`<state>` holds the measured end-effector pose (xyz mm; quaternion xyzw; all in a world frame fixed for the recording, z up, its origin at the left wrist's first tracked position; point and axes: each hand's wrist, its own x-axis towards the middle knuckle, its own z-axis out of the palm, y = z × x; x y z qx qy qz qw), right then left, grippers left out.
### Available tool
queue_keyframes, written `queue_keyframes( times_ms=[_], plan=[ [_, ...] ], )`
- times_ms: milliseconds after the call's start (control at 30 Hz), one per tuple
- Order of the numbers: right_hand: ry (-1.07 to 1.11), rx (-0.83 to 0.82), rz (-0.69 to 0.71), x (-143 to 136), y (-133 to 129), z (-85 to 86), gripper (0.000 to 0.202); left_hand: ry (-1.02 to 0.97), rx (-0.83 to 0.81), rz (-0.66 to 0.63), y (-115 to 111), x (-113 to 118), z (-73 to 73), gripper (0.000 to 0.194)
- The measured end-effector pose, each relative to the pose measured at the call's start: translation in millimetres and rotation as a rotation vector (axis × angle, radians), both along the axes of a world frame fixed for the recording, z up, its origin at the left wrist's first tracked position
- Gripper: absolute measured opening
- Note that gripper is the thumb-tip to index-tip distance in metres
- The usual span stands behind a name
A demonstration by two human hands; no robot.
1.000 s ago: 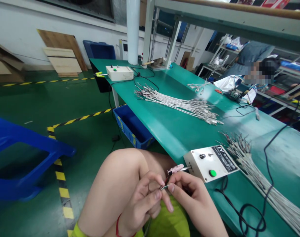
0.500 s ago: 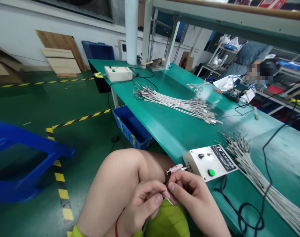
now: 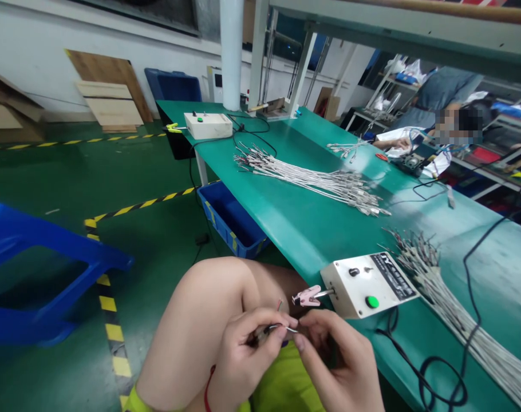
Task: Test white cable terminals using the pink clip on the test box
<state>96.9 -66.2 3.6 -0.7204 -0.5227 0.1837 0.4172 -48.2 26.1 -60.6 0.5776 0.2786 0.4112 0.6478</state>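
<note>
My left hand (image 3: 254, 343), with a red cord on its wrist, pinches thin wires (image 3: 291, 329) above my lap; a white end points right and a reddish tip sticks up behind the fingers. Close beside it, my right hand (image 3: 338, 349) has its thumb and forefinger at the white end; whether they touch it is too small to tell. Just behind the hands a pink clip (image 3: 307, 296) sits on the rod of a white control box (image 3: 359, 289) with a green button. Bundles of white cables lie on the green table, one in the middle (image 3: 312, 178), one at the right (image 3: 458, 309).
A second white box (image 3: 208, 125) with a yellow clip stands at the table's far left corner. Under the table edge is a blue bin (image 3: 237, 226). Black cords (image 3: 430, 366) loop near the right front. A blue frame (image 3: 41, 257) is at left. Another person works across the table.
My right hand has shifted slightly right and its fingers have opened a little. The wires in my left hand now show a reddish tip upward. The pink clip has turned.
</note>
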Motion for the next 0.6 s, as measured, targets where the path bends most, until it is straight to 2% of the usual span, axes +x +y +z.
queue_keyframes(
  times_ms=[167,333,600],
  plan=[
    [-0.032,0.012,0.070,6.3,-0.2,-4.5,0.007,0.059,0.042,0.032,-0.4,0.8,-5.5,0.007],
    [-0.062,0.109,0.095,8.5,3.6,-5.8,0.008,0.017,-0.007,-0.014,3.8,3.1,-3.0,0.008],
    [-0.228,0.145,0.021,7.5,7.6,-7.5,0.015,0.013,0.079,0.015,9.3,7.0,3.2,0.015]
  ],
)
